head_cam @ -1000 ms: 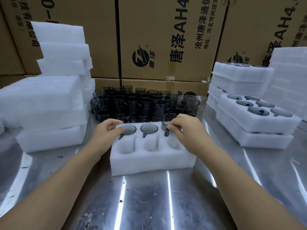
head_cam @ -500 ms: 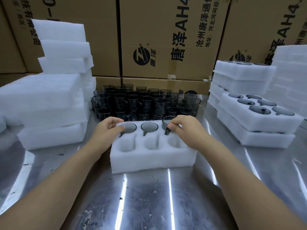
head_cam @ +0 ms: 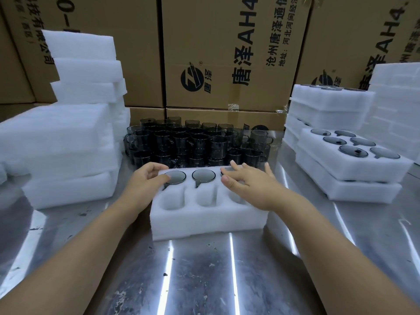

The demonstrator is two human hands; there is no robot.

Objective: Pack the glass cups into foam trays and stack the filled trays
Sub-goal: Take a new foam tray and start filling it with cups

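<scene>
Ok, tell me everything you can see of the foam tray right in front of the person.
The foam tray is a white, soft-looking rectangular block lying flat on the metal table, with six round pockets in two rows. The far row holds dark glass cups; the near three are empty. The left hand rests on its far left corner, fingers on a cup; the right hand, fingers spread, covers the far right pocket.

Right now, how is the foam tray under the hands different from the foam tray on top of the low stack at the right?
The tray under the hands has cups only in its far row, and its three near pockets are empty; the right tray shows a cup in all six pockets. The first lies directly on the metal table; the second rests on another tray. Both are white foam with six pockets.
</scene>
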